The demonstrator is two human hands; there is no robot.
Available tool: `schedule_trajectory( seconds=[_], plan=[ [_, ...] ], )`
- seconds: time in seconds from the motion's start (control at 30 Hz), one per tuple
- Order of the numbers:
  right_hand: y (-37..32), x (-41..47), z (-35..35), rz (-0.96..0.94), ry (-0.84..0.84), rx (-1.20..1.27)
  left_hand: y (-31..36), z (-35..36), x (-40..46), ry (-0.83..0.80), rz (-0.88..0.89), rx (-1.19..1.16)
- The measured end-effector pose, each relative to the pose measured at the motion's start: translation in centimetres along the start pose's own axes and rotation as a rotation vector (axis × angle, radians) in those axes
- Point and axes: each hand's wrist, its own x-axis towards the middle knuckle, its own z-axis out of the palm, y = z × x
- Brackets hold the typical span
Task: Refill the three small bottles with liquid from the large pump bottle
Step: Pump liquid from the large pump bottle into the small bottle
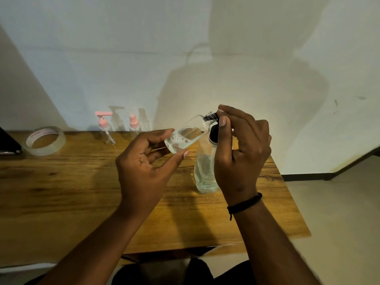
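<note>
While we sat at the wooden desk (61,192), we judged the refill to be partly under way rather than finished. Nearest to us, our left hand (144,161) cupped a small clear bottle (186,136), thumb and fingertips curled round its base, tilting it so its neck pointed up and to the right; it held some clear liquid with bubbles, perhaps about half. Our right hand (240,149), a dark band at its wrist, pinched something dark at that bottle's mouth (210,116), and we could not tell whether this was the small bottle's own cap or the nozzle of the pump. Just under that hand stood the large pump bottle (205,171) on the desk, clear, with liquid in it, its black top partly hidden by our fingers. Farther back, against the wall, two more small bottles with pink tops (103,128) (133,124) stood side by side, closed; they looked empty or nearly so, though that was hard to read. To their left lay a roll of clear tape (45,140). So we reckoned one bottle in hand and two left.
</note>
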Motion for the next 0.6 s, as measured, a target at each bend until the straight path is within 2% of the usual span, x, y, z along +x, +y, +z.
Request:
schedule_trajectory(
  seconds=[0.6],
  plan=[
    [0.51, -0.47, 0.12, 0.013, -0.011, 0.024, -0.09, -0.04, -0.11, -0.009, 0.002, 0.025]
  ],
)
